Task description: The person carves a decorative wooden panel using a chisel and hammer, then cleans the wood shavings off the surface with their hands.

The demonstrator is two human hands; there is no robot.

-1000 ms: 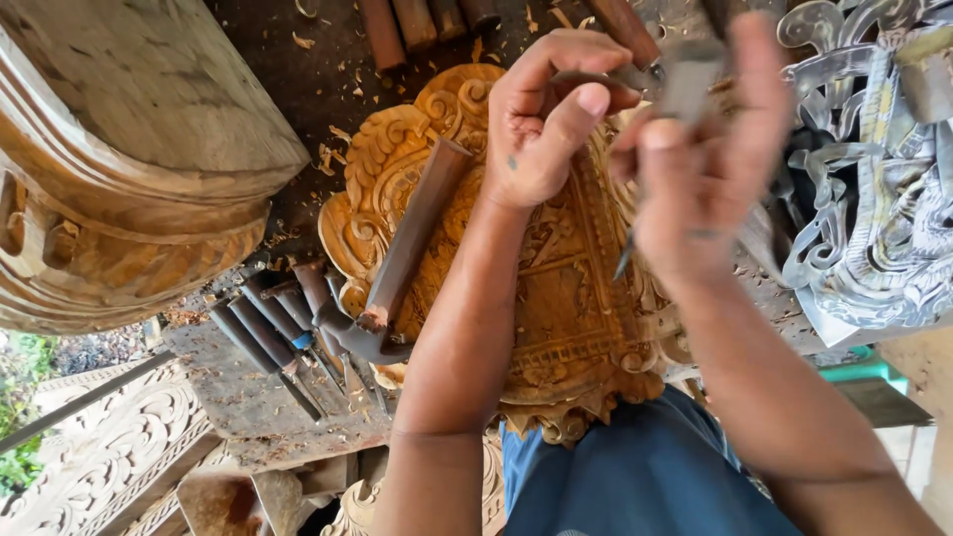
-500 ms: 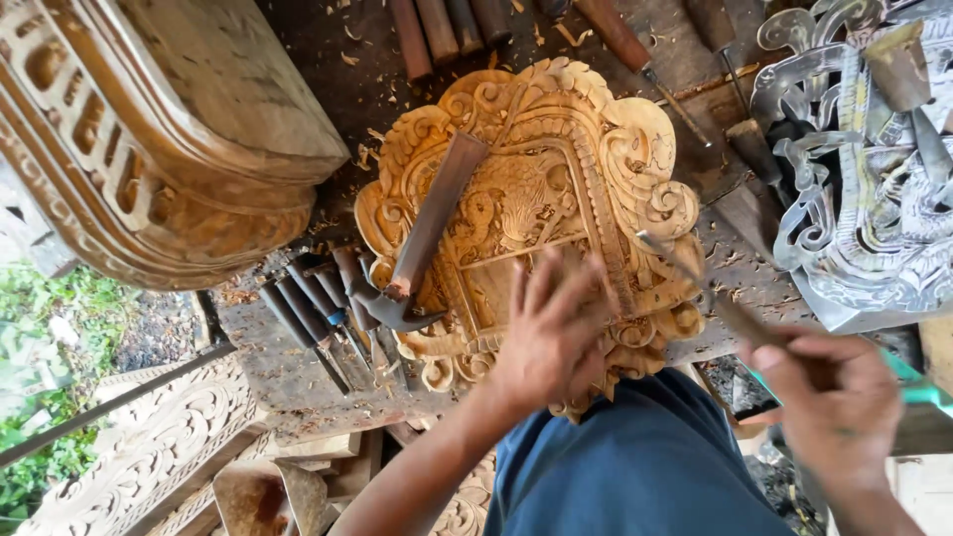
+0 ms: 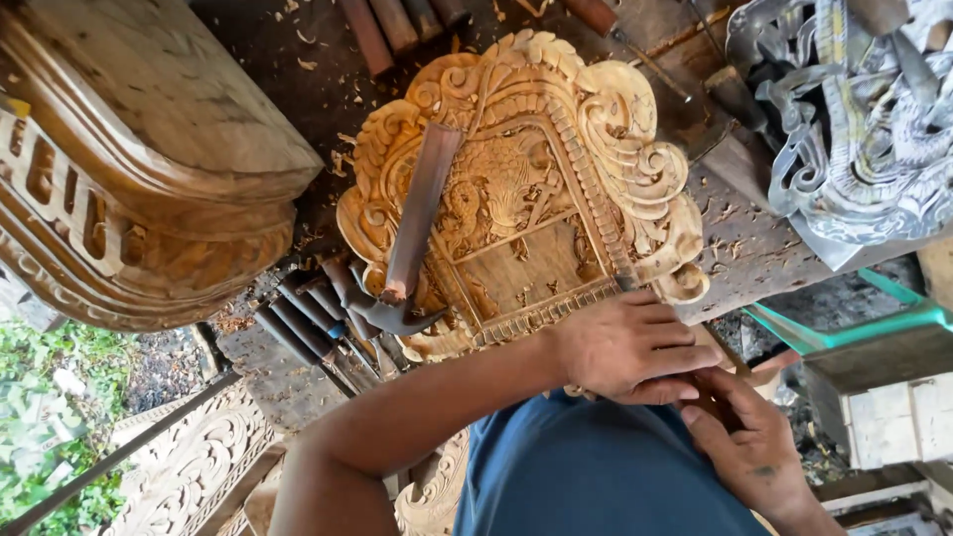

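Left hand [image 3: 625,347] rests flat, fingers loosely curled, on the carved wooden panel's [image 3: 516,199] near edge; right hand [image 3: 745,437] just beside it pinches something hidden. Hammer [image 3: 412,238] lies on the panel beyond.

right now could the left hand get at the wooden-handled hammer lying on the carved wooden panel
Probably yes. The left hand rests at the carved wooden panel's near edge, and the wooden-handled hammer lies uncovered on top, with nothing between them.
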